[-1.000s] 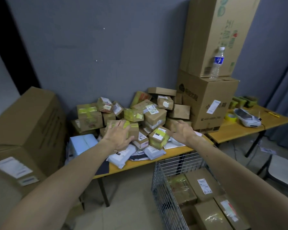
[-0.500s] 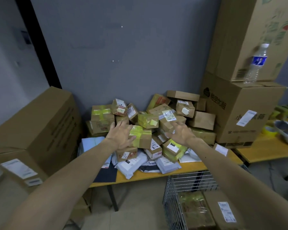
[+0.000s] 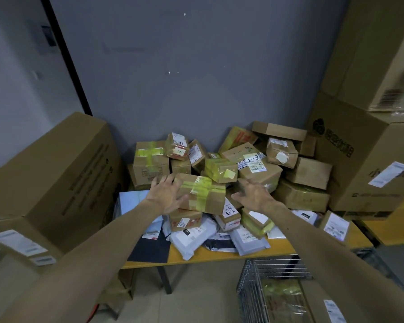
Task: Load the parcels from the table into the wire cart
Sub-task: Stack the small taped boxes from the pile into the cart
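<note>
At the far left a big brown carton (image 3: 51, 183) stood beside the table (image 3: 219, 256), a white label on its near face. The orange-topped table ran off to the right from there, heaped with parcels against the grey wall.

My left hand (image 3: 167, 198) was up at the left end of a brown box crossed with yellow tape (image 3: 203, 194), which lay on top of the heap towards the near side. My fingers were spread wide and fairly straight against that end of the box, with the thumb on its near face, not curled round it. Under the box sat a smaller carton with a red-printed label (image 3: 184, 220), and below that grey plastic mailers (image 3: 191, 238) lay by the near edge of the table. Just beyond the taped box and to its right, a small parcel wrapped in yellow film (image 3: 221, 170) rested on the pile.

My right hand (image 3: 254, 194) was just right of the taped box, fingers apart and loosely bent, holding nothing. Whether it touched the box I could not tell.

Farther right a very large carton (image 3: 359, 173) stood with another stacked on it. Near right, below the table edge, was the wire cart (image 3: 278, 269), with a yellow-taped parcel (image 3: 282, 297) inside
</note>
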